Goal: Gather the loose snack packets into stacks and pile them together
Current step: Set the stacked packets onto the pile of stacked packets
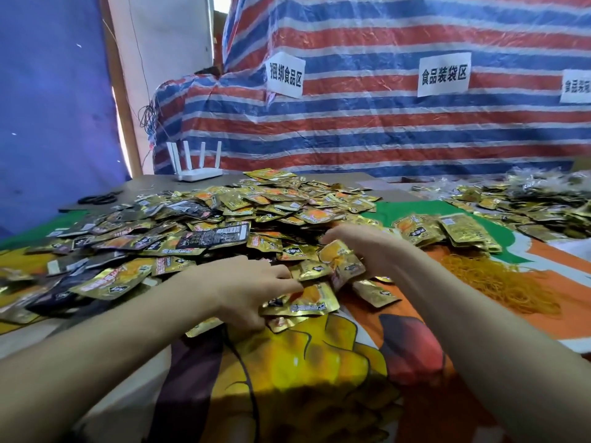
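The biggest thing on my feed is the red, blue and white striped tarp (383,129) behind the table. Paper signs are taped to it: one (285,75) reads 捆绑食品区, the next (444,74) reads 食品装袋区, and a third (577,86) is cut off at the edge, so I cannot read it.

A printed cloth (303,378) in orange, yellow and green covers the table. A wide heap of snack packets (224,215) lies across its far and left parts. They are gold foil with an orange picture and a small black label too blurred to read. Some show dark backs with white print, and they point every way.

A second heap (527,199) lies far right. Orange rubber bands (499,282) are piled beside squared stacks (460,231). A white router (200,166) stands at the back.

My right hand (367,247) curls its fingers round a bunch of packets (342,263), tilted, with the long axis running far-left to near-right. My left hand (252,289) pinches a flat packet (303,303) between thumb and bent fingers at the heap's near edge. Its long axis runs left to right.
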The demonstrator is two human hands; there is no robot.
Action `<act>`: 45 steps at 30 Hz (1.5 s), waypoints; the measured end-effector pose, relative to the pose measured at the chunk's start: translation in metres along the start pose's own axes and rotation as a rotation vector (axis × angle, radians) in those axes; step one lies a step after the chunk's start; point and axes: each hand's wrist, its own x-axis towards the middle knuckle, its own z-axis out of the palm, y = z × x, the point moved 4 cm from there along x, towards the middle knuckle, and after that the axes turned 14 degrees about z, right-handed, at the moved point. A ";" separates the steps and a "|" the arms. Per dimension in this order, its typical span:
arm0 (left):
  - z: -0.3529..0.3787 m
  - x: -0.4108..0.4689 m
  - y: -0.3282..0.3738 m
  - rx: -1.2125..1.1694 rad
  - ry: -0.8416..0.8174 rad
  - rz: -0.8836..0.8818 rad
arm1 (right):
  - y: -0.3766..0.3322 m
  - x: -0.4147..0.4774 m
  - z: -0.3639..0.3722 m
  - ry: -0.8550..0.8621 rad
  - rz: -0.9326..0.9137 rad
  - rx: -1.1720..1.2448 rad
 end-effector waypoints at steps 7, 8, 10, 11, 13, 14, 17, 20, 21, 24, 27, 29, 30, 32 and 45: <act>0.017 0.023 0.014 0.009 0.321 -0.216 | -0.012 0.006 0.027 0.189 -0.072 -0.210; 0.018 0.024 0.012 -0.032 0.360 -0.259 | -0.015 0.006 0.027 0.177 -0.066 -0.215; 0.017 0.025 0.011 -0.087 0.430 -0.307 | -0.018 0.007 0.026 0.158 -0.059 -0.232; 0.015 0.023 0.011 -0.101 0.453 -0.321 | -0.019 0.008 0.024 0.150 -0.058 -0.225; 0.009 0.016 0.008 -0.174 0.542 -0.344 | -0.018 0.012 0.015 0.144 -0.036 -0.120; 0.006 0.011 0.005 -0.228 0.607 -0.349 | -0.018 0.015 0.010 0.138 -0.024 -0.042; -0.003 -0.007 -0.006 -0.457 0.820 -0.373 | -0.018 0.014 0.004 0.038 -0.040 0.096; -0.004 -0.012 -0.024 -0.682 0.934 -0.425 | -0.015 0.009 0.011 -0.023 -0.065 0.051; -0.004 -0.013 -0.029 -0.743 0.959 -0.451 | -0.013 0.008 0.014 -0.019 -0.069 0.026; 0.000 -0.015 -0.046 -0.978 1.044 -0.543 | -0.013 0.005 0.024 0.042 -0.073 -0.080; 0.011 -0.016 -0.062 -1.224 1.139 -0.650 | -0.019 0.007 0.036 0.077 -0.065 -0.174; 0.018 -0.016 -0.072 -1.351 1.216 -0.721 | -0.022 0.008 0.043 0.052 -0.053 -0.127; 0.019 -0.016 -0.075 -1.417 1.241 -0.742 | -0.023 0.008 0.045 0.049 -0.049 -0.114; 0.026 -0.011 -0.078 -1.528 1.260 -0.788 | -0.026 0.009 0.051 0.070 -0.065 -0.105; 0.044 -0.004 -0.082 -1.669 1.388 -0.827 | -0.029 0.007 0.064 -0.098 -0.015 0.233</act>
